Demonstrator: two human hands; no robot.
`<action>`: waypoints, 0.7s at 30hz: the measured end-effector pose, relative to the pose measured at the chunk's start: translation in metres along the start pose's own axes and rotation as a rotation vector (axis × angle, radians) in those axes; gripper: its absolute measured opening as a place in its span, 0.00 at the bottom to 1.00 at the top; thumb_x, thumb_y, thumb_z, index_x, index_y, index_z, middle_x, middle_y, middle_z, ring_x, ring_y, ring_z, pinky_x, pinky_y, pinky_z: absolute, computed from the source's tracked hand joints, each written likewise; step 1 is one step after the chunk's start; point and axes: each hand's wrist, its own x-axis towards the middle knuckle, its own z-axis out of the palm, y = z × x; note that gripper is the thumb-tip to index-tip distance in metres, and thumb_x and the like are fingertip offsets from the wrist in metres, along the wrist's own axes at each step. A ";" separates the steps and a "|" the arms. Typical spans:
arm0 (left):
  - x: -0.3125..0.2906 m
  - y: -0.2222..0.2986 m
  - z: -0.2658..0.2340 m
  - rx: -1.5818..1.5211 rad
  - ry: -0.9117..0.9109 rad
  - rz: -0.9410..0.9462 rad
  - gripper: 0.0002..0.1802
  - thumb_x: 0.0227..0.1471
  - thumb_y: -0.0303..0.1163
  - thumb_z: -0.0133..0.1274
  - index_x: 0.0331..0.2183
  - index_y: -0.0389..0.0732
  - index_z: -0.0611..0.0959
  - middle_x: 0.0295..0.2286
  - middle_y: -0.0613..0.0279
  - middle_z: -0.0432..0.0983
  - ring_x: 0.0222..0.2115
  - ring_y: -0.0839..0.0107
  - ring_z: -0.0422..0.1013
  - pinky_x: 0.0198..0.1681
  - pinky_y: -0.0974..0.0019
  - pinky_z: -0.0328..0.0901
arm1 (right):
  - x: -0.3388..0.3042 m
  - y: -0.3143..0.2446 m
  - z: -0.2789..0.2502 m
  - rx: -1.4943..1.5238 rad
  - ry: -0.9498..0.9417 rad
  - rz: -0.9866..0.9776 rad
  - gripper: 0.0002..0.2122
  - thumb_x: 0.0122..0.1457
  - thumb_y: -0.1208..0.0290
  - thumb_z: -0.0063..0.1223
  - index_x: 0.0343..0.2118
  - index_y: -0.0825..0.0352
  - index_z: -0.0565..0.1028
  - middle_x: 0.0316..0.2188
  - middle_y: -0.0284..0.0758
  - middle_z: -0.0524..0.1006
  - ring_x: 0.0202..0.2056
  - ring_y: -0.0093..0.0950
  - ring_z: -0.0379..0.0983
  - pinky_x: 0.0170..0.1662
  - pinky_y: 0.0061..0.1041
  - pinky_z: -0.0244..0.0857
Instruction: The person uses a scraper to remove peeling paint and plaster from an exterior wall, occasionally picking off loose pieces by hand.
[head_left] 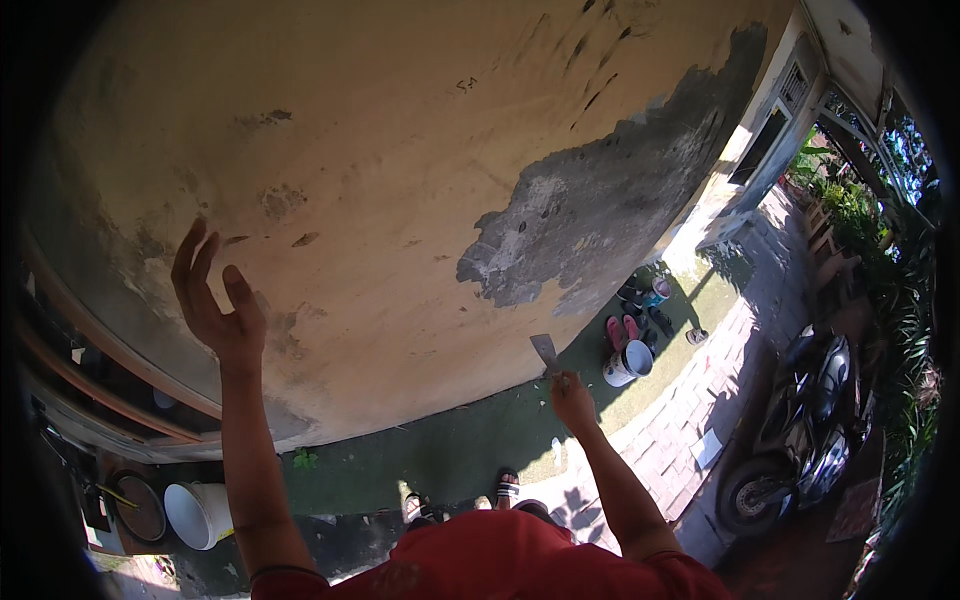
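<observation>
While the right hand (573, 402) is gripping a scraper (545, 352), left hand (226, 325) unclenched, I'm remotely fearing a tilt gouging the wall (390, 200).

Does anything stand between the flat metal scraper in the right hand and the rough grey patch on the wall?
Nothing visible does: between the flat metal scraper in the right hand and the rough grey patch, only beige wall shows.
</observation>
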 end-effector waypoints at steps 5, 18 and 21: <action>-0.179 -0.017 -0.062 -0.152 -0.697 -0.498 0.25 0.59 0.35 0.53 0.15 0.39 0.64 0.13 0.54 0.57 0.13 0.56 0.59 0.20 0.56 0.56 | -0.033 0.000 -0.015 0.146 -0.224 -0.013 0.15 0.55 0.70 0.54 0.46 0.62 0.76 0.34 0.49 0.80 0.38 0.48 0.78 0.39 0.42 0.71; -0.637 0.022 -0.402 0.039 -1.892 -1.871 0.23 0.58 0.44 0.46 0.39 0.32 0.79 0.29 0.51 0.80 0.24 0.60 0.80 0.26 0.53 0.71 | 0.052 -0.224 -0.154 -0.068 0.115 -0.543 0.08 0.57 0.76 0.58 0.39 0.68 0.79 0.32 0.42 0.76 0.34 0.36 0.77 0.38 0.32 0.70; -0.627 0.042 -0.418 0.075 -1.612 -2.120 0.25 0.58 0.44 0.46 0.46 0.32 0.76 0.30 0.52 0.80 0.25 0.61 0.80 0.24 0.57 0.72 | 0.060 -0.226 -0.117 -0.228 0.148 -0.668 0.08 0.58 0.74 0.58 0.40 0.68 0.79 0.32 0.42 0.74 0.33 0.39 0.76 0.37 0.35 0.69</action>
